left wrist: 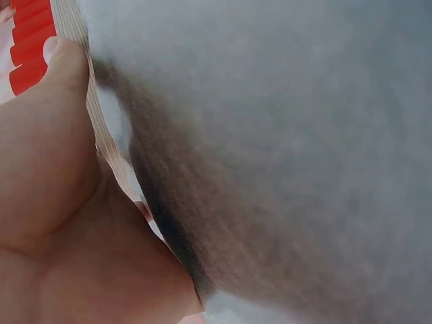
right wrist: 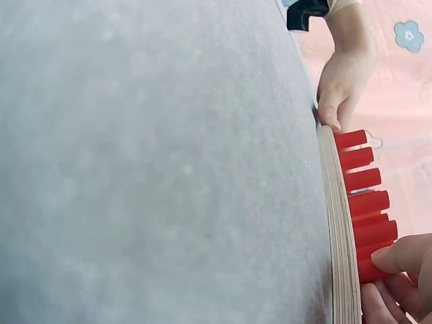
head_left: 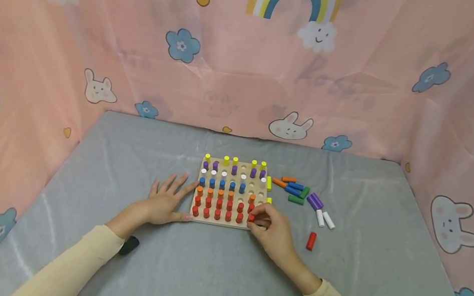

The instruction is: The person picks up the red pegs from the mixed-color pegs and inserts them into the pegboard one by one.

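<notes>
A wooden pegboard [head_left: 222,224] lies on the table, filled with rows of upright pegs in yellow, purple, white, blue, orange and red. My left hand [head_left: 162,206] lies at the board's left side, fingers spread, its thumb at the front left corner and a fingertip along the left edge. At the front right corner, my right hand [head_left: 275,234] pinches a red peg [head_left: 251,218] between thumb and fingers. The right wrist view shows this red peg [right wrist: 368,270] upright at the end of the front row, and the left thumb [right wrist: 331,115] on the far corner.
Right of the board lie loose pegs: orange [head_left: 289,179], blue [head_left: 292,190], green [head_left: 296,200], purple [head_left: 315,201], white [head_left: 328,220] and one red [head_left: 311,241]. Two yellow pegs [head_left: 269,183] lie by the board's right edge. A grey cloth [head_left: 201,274] covers the table; a pink printed curtain [head_left: 237,82] stands behind.
</notes>
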`<state>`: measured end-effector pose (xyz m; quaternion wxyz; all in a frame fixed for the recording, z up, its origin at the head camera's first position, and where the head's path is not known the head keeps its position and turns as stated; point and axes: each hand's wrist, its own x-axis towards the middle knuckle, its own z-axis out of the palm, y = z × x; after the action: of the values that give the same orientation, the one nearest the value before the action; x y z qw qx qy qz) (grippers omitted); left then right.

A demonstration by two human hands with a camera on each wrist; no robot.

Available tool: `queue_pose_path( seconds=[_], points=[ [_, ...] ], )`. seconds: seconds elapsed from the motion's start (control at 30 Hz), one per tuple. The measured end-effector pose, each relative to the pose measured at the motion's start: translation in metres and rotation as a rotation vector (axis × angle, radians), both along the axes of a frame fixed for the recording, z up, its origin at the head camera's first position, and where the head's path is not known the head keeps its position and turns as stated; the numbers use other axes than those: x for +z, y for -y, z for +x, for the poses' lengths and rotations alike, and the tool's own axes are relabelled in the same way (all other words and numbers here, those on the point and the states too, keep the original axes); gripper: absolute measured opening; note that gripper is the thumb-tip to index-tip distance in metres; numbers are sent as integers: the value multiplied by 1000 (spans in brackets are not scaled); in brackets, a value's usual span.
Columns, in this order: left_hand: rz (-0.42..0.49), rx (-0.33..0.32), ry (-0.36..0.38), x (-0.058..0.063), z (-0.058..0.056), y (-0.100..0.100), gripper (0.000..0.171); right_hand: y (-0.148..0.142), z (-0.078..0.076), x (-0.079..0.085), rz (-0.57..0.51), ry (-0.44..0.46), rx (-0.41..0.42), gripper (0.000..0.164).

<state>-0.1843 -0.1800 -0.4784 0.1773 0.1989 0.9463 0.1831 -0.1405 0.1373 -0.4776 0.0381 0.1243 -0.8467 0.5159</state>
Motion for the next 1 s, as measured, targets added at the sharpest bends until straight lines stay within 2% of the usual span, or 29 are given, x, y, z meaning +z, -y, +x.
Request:
queue_pose_path(
  seconds=[0.53,0.77,1.0],
  points=[
    [-2,6,8,0,1,-1,93,-1,2,1,4,5,1,28],
    [-25,-2,21,5,1,-3,94,-8,1,8,-6,-8,13,24],
    [-26,-3,23,8,2,-3,94,-14,0,17,30,-6,7,23]
  ],
)
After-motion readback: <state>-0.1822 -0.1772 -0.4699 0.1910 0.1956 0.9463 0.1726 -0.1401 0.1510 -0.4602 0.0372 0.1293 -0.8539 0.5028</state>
